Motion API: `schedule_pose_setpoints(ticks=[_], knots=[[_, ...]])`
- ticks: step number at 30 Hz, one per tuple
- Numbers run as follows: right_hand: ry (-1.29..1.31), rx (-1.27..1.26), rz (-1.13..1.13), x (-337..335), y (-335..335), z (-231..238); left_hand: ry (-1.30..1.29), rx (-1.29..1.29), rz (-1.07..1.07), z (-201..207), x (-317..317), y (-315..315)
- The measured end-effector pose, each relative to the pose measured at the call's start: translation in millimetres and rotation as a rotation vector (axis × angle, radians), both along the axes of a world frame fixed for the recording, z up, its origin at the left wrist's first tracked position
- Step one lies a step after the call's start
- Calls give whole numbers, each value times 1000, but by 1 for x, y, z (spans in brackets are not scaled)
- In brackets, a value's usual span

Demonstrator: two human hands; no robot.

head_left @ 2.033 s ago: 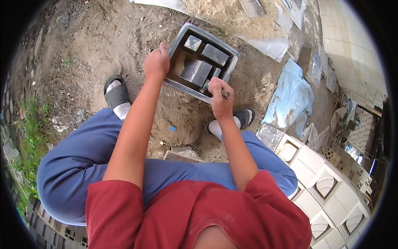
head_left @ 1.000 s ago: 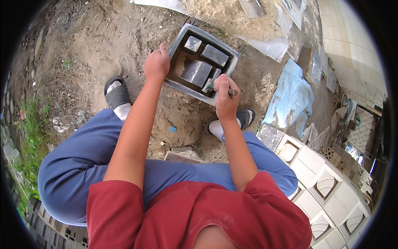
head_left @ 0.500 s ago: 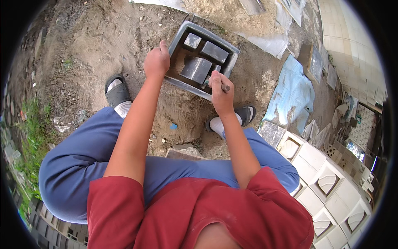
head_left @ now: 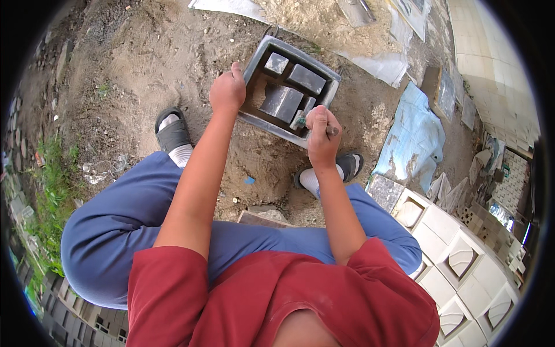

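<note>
A dark grey box-shaped mould (head_left: 281, 133) with thick walls rests tilted on the dirt in front of my feet. Raised blocks of differing sizes, among them a wide block (head_left: 281, 103), stand inside it. My left hand (head_left: 227, 89) is closed at the mould's left rim; its fingertips are partly hidden. In the near right corner, my right hand (head_left: 324, 136) grips a brush (head_left: 332, 130) by its round brown handle. The brush's head, with a greenish patch, lies against the inner wall beside the smallest block and is partly covered by my fingers.
Stacked pale patterned blocks (head_left: 442, 231) stand close on my right. Beyond them lies a dirty light-blue sheet (head_left: 409, 136). Whitish sheeting (head_left: 381, 66) borders a sandy heap at the far side. Weeds (head_left: 49, 196) grow at the left, and a board (head_left: 254, 218) lies between my legs.
My right hand and the brush have shifted slightly right along the mould's near wall. My left hand stays at the rim. The whole view has moved a little.
</note>
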State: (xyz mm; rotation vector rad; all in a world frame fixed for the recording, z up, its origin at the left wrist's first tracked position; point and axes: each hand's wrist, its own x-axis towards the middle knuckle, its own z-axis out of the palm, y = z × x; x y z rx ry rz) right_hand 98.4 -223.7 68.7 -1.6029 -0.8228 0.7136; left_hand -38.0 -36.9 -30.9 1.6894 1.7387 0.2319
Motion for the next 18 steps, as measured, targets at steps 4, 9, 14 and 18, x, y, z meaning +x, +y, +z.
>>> schedule_pose_setpoints(ticks=[4, 9, 14, 18], knots=[[21, -71, 14, -2, 9, 0, 9, -7, 3, -2, -4, 2], [-19, -63, 17, 8, 20, 5, 17, -1, -12, 0, -3, -3], [-39, 7, -55, 15, 22, -5, 7, -6, -5, 2, -1, -2], [-97, 5, -110, 20, 27, -6, 14, -4, -23, 1, -1, 3]])
